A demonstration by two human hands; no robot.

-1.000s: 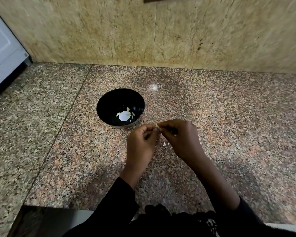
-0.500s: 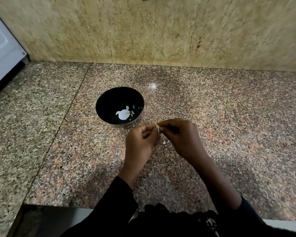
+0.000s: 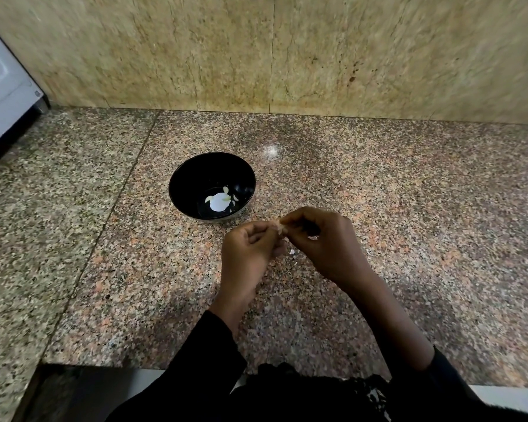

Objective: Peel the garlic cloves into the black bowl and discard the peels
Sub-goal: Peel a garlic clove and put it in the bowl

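Observation:
A black bowl [image 3: 211, 185] stands on the granite counter, with several pale peeled garlic cloves [image 3: 226, 190] around a bright glare spot at its bottom. Just right of and in front of the bowl, my left hand [image 3: 249, 248] and my right hand [image 3: 323, 242] meet fingertip to fingertip. Between them they pinch a small garlic clove [image 3: 280, 228], mostly hidden by the fingers. A few white peel scraps [image 3: 292, 251] lie on the counter below the hands.
The speckled granite counter [image 3: 409, 223] runs to a beige stone backsplash [image 3: 287, 56]. A white appliance [image 3: 0, 86] stands at the far left. A seam crosses the counter left of the bowl. The counter's front edge lies near my sleeves.
Both hands stay together on the clove with only slight finger shifts. The bowl has not moved.

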